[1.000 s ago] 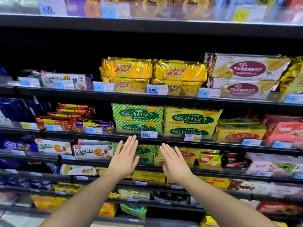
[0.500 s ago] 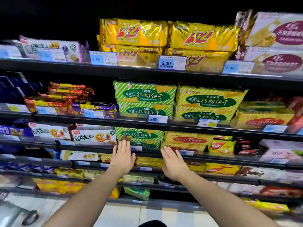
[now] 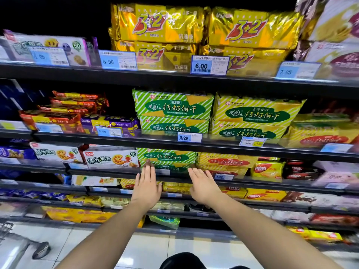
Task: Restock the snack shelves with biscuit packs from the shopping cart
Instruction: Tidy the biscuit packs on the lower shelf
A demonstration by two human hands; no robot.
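Both hands (image 3: 174, 187) open, empty, near green packs (image 3: 167, 158); pushing carelessly may topple the stack off the shelf (image 3: 108, 172).

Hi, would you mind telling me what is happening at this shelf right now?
A person is facing the snack shelves with both arms stretched out. The left hand and right hand are open and empty, fingers extended toward the green striped biscuit packs on a middle shelf. Part of a shopping cart shows at lower left.

Both flat hands, left hand (image 3: 147, 188) and right hand (image 3: 204, 188), face stocked snack shelves (image 3: 174, 143).
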